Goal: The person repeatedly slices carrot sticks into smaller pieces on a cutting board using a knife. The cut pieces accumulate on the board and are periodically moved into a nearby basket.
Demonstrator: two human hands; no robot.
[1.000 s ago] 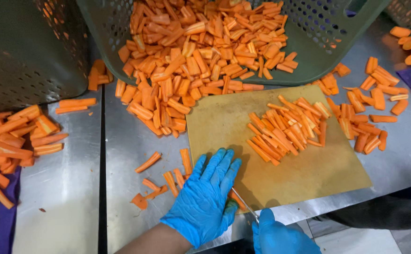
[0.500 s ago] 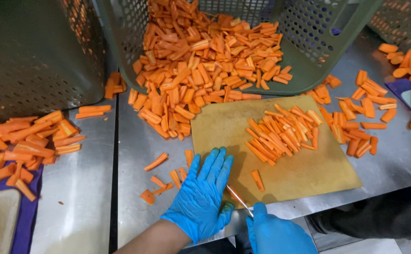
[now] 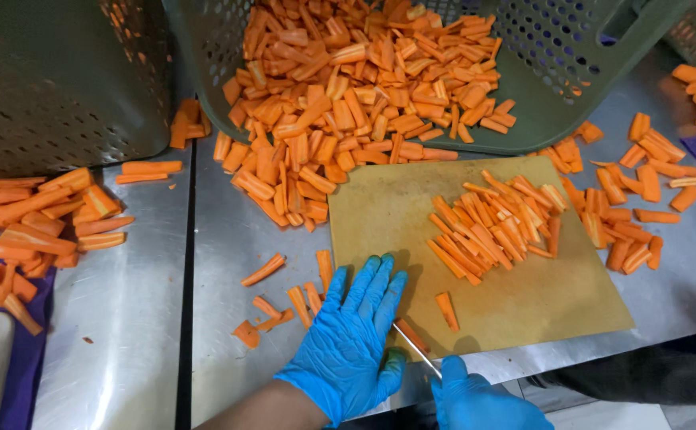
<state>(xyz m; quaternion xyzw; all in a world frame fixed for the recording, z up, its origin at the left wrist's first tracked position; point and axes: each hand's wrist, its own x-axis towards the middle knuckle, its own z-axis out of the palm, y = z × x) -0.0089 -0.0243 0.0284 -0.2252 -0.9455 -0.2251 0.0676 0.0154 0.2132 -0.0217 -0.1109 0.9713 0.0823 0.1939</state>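
Two blue-gloved hands work at the near edge of a tan cutting board [image 3: 515,299] that lies on a steel tabletop [image 3: 125,318]. The left hand [image 3: 353,342] lies flat, palm down, its grip apart with the fingers [image 3: 372,279] spread and pointing away from the person; it covers the board's near left corner and seems to press down on whatever carrot lies beneath it (hidden by the glove). The right hand [image 3: 479,402] sits low at the frame's bottom edge, its grip clamped on the handle of a knife [image 3: 415,349], whose thin blade runs up and left to slide in under the left palm. One short carrot piece [image 3: 446,310] lies alone on the board just beside the blade, to its right. Farther back on the board sits a pile of thin carrot sticks [image 3: 495,227], well apart from both hands. A few loose carrot chunks [image 3: 284,299] are scattered on the steel to the left of the left hand. Behind the board a green perforated basket [image 3: 571,72] lies tipped, spilling a heap of thick carrot slabs [image 3: 348,103] onto the tabletop. More cut carrot lies right of the board [image 3: 634,207] and at the far left [image 3: 37,231].
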